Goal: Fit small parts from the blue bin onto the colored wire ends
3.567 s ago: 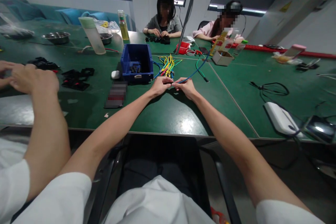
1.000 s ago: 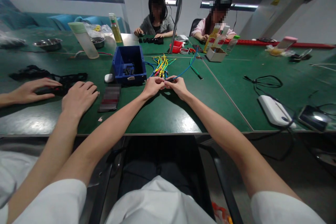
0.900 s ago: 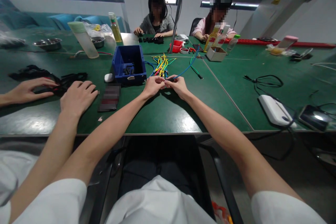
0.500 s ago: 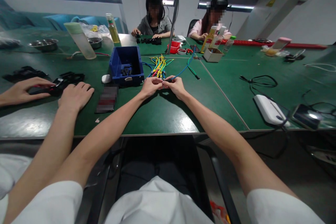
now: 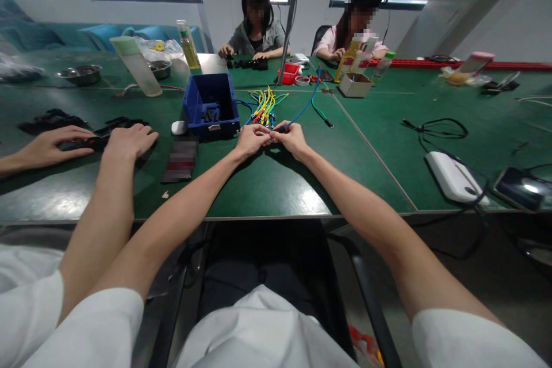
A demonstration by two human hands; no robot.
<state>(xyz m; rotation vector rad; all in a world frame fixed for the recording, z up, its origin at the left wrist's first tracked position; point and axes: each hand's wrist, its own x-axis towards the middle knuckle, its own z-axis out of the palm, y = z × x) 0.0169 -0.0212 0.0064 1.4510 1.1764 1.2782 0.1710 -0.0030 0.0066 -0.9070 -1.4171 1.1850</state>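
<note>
Meeting at the fingertips in the head view, the left hand (image 5: 251, 140) and the right hand (image 5: 294, 139) are held low over the green table (image 5: 276, 192). The blue cable (image 5: 305, 110) is clamped between right thumb and fingers, near a dark end section; its free length is bent up and away, beyond the fingers. Left fingers are pinched together right at the cable's near end; what is caught between them cannot be told, too small and partly hidden.

Just beyond the fingers, a wire bundle (image 5: 267, 104) is spread, yellow, green, blue and red, with the terminal ends pointed toward the hands. Beyond the fingers and to their right, a green wire (image 5: 319, 112) is laid on the table. Left of the fingers, a blue bin (image 5: 228, 130) is placed, dark small pieces (image 5: 211, 112) contained in it. Farther left, a white case (image 5: 178, 127) is set beside the bin, and a dark flat object (image 5: 180, 161), partly pixelated, is laid nearer the table edge.

Well left of the fingers, black parts (image 5: 100, 141) are handled by a co-worker's hands (image 5: 129, 141). Well right of the fingers, a white device (image 5: 456, 177) and a looped black cable (image 5: 444, 124) are seen. Far beyond the fingers, two people (image 5: 260, 34) are seated across the table.
</note>
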